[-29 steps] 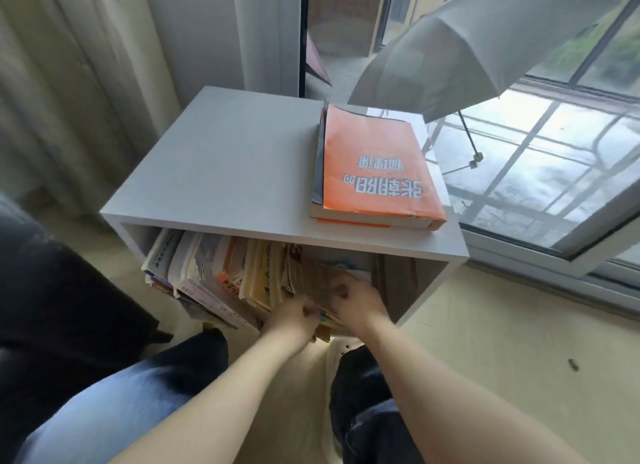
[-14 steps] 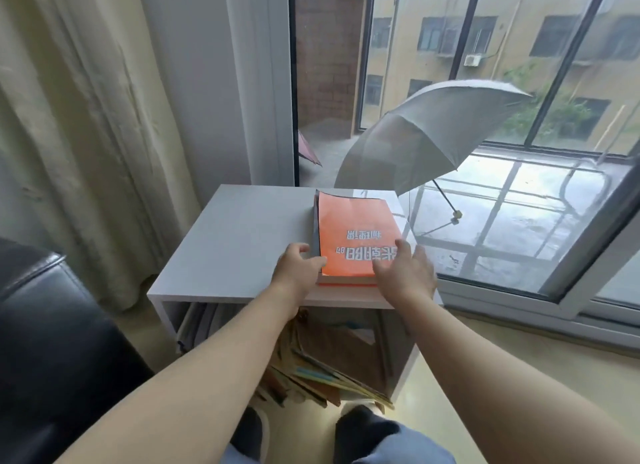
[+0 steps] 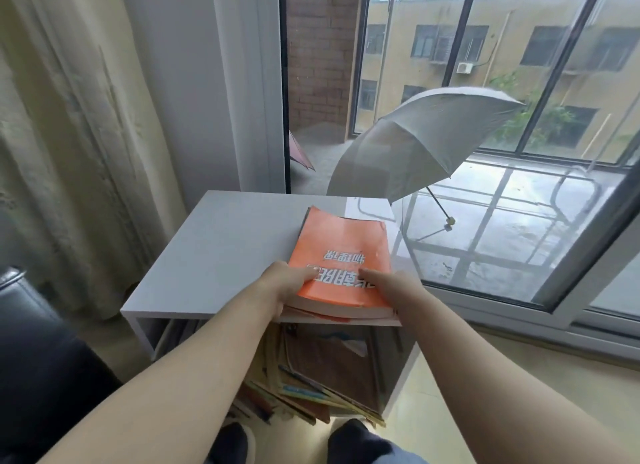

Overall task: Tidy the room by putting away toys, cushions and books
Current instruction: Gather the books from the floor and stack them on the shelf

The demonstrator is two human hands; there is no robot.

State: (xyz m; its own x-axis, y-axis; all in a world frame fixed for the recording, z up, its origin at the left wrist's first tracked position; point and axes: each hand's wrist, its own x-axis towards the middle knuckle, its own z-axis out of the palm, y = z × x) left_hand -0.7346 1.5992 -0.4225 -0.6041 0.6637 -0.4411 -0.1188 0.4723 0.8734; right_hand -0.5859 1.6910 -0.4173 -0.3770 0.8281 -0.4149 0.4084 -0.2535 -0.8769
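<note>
An orange book with white lettering lies on top of a white shelf unit, on a thinner book underneath. My left hand grips the orange book's near left corner, thumb on the cover. My right hand holds its near right edge, thumb on the cover. The near end of the book is lifted slightly off the one below. Inside the shelf, a slumped pile of books and papers leans to the right.
A black leather seat stands at the left, a cream curtain behind it. Large windows run along the right, with a grey open umbrella outside. Pale floor lies right of the shelf.
My hands left the pile inside the shelf and rose to the orange book on top. Both now grip its near end, and the book has shifted toward me.
</note>
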